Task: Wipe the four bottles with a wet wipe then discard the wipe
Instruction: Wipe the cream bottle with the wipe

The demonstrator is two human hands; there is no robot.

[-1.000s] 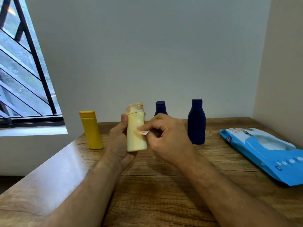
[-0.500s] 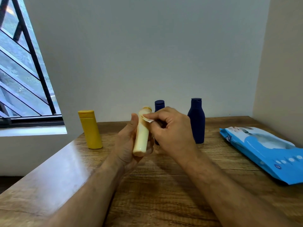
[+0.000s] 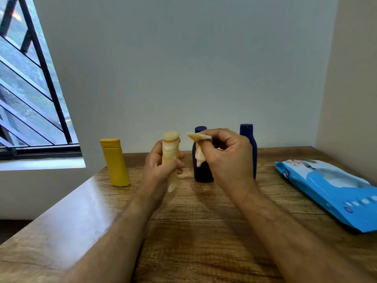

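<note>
We see even, soft daylight entering from the window [image 3: 30, 82] at left. It leaves a pale sheen along the left edge of the wooden table [image 3: 204, 231]. Faint shadows lie on the tabletop beneath the forearms. The pale bottle [image 3: 171, 154] shows motion blur; its lower end smears. Wide-angle distortion tilts the window bars. The overall image is slightly soft.

L hand [image 3: 161, 166] holds cream bottle [image 3: 171, 148] | R hand [image 3: 226, 158] pinches wipe [image 3: 199, 139], prob. apart
</note>
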